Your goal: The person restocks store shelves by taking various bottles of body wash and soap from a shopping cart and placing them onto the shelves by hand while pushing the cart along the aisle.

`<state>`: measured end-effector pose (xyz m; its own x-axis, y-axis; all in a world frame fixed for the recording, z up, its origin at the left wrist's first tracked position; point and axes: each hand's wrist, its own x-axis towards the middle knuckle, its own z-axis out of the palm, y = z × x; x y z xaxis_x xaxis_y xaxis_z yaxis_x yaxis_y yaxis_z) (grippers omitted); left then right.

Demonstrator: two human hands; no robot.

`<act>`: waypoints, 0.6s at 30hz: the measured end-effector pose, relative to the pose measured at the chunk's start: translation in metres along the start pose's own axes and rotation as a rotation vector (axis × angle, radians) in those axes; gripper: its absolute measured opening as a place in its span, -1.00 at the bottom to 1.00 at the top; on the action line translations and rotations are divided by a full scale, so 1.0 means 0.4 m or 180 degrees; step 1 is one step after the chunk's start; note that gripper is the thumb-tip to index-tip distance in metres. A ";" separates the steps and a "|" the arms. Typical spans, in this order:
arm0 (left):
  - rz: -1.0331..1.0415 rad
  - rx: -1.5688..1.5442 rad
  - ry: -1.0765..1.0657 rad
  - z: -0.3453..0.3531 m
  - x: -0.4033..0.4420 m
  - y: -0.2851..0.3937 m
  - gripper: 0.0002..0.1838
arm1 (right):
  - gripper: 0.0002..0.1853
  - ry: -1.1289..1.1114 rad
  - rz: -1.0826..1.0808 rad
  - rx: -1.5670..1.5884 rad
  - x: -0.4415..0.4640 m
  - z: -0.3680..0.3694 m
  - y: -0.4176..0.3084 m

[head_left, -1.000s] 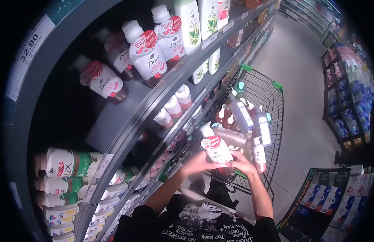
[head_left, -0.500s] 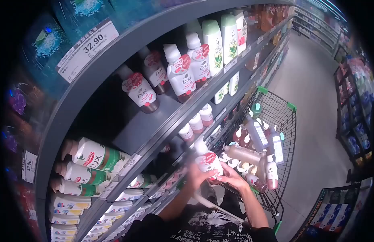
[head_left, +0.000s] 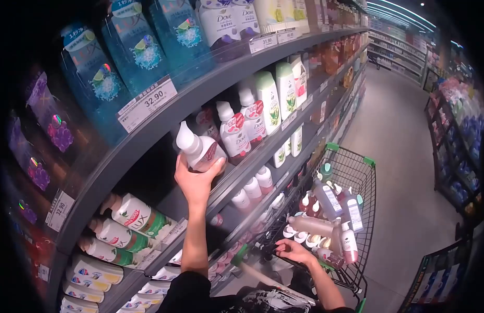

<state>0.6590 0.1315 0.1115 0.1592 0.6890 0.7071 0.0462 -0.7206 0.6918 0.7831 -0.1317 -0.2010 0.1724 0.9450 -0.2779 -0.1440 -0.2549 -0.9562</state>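
Note:
My left hand (head_left: pixel 196 180) is closed around a white Dove pump bottle (head_left: pixel 201 151) at the front of the shelf. The bottle leans, its white pump pointing up to the left, and my hand hides its lower part. Beside it stand more Dove pump bottles (head_left: pixel 234 130) with red labels; another sits partly hidden behind. My right hand (head_left: pixel 295 251) is at the near side of the shopping cart (head_left: pixel 371 208), fingers loosely bent and apart, holding nothing visible. Inside the cart lie several pump bottles, including a Dove bottle (head_left: pixel 348 242) and a large brownish bottle (head_left: pixel 312 225).
Blue Lux bottles (head_left: pixel 137 41) line the shelf above, over a price tag (head_left: pixel 147 103). Green-and-white Lux bottles (head_left: pixel 140 215) are at lower left. Green-capped bottles (head_left: pixel 268 99) stand farther right. An aisle floor (head_left: pixel 396 172) runs beyond the cart, with a display rack (head_left: pixel 456 146) opposite.
Both hands were on a Dove bottle near my chest. My left hand has moved up to the shelf with a Dove bottle in its grip; my right hand has let go and lowered. The view has shifted upward.

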 end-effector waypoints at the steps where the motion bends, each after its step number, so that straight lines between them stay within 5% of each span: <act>1: -0.0012 0.0001 0.0070 0.014 0.002 -0.019 -0.45 | -0.53 0.0060 -0.0097 0.0117 0.000 0.002 0.005; 8: -0.0553 0.0271 -0.0097 0.058 -0.003 -0.029 -0.49 | -0.54 0.0341 0.0094 -0.1533 -0.019 0.000 -0.035; 12: -0.0490 0.0303 -0.0124 0.076 -0.005 -0.094 -0.48 | -0.49 0.0613 -0.0282 -0.1649 -0.015 0.000 -0.006; 18: -0.0601 0.0276 -0.0352 0.077 -0.010 -0.110 -0.44 | -0.51 0.0541 0.0107 -0.1825 -0.031 -0.002 -0.034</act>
<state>0.6867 0.1580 0.0739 0.2465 0.8030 0.5426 0.1693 -0.5869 0.7918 0.7837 -0.1400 -0.1847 0.3372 0.9005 -0.2746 0.3885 -0.3988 -0.8307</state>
